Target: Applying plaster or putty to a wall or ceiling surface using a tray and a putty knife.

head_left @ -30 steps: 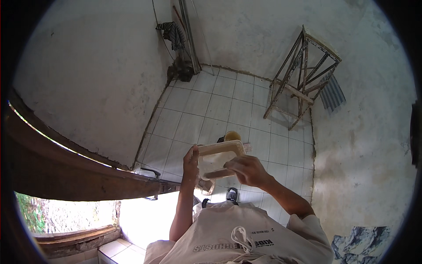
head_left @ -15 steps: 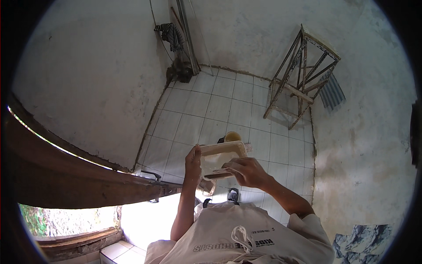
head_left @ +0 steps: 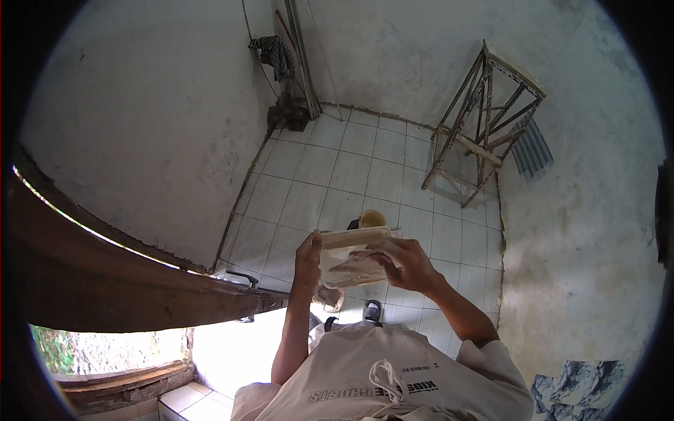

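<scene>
A pale rectangular plastic tray (head_left: 353, 237) is held in front of me at waist height. My left hand (head_left: 307, 258) is closed on its left end, thumb over the rim. In my right hand (head_left: 408, 265) is a flat-bladed scraper (head_left: 349, 266); fingers wrap round its handle, hiding much of it. The blade lies inside the tray, pointing left, over a whitish wet-looking coat. Whitish smears show on the blade and on my right fingers. How deep the contents are, I cannot tell.
Below the tray, a round yellowish container (head_left: 372, 219) and a pale bag-like thing (head_left: 328, 299) stand on the tiled floor (head_left: 351, 165). A tall spattered stand (head_left: 484, 119) leans near the right wall. At left is a brown door (head_left: 140, 277) with a handle.
My right hand has risen a little and turned, taking the scraper from the tray's near edge into its middle. The left hand and tray stay almost where they were.
</scene>
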A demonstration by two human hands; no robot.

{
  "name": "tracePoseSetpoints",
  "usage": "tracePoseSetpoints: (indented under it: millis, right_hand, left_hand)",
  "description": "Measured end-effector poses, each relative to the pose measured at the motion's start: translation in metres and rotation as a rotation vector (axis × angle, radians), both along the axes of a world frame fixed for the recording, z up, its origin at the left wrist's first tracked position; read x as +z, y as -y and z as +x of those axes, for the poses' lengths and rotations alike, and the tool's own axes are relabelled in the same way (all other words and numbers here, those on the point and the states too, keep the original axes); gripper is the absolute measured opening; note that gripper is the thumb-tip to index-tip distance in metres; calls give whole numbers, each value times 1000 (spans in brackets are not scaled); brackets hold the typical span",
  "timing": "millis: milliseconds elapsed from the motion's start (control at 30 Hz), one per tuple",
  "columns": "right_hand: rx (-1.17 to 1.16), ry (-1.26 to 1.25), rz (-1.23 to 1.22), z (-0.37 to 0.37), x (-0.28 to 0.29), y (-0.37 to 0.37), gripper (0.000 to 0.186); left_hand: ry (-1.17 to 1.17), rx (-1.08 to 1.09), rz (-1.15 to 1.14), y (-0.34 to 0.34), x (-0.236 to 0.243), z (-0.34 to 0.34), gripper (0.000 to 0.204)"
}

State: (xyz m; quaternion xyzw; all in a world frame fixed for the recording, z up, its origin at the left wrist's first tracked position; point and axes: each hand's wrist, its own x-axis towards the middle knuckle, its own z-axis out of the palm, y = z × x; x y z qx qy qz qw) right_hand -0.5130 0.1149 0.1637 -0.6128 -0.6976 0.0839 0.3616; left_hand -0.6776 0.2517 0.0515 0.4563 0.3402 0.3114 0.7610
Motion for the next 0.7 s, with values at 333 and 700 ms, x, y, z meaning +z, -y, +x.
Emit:
tracePoseSetpoints:
  millis: [333, 700]
  right_hand:
    - [14, 79, -2, -3, -6, 1, 26]
    - [16, 102, -60, -8, -20, 7, 32]
  left_hand:
    - [10, 43, 48, 10, 19, 0, 42]
    - [-4, 131, -1, 15, 10, -1, 40]
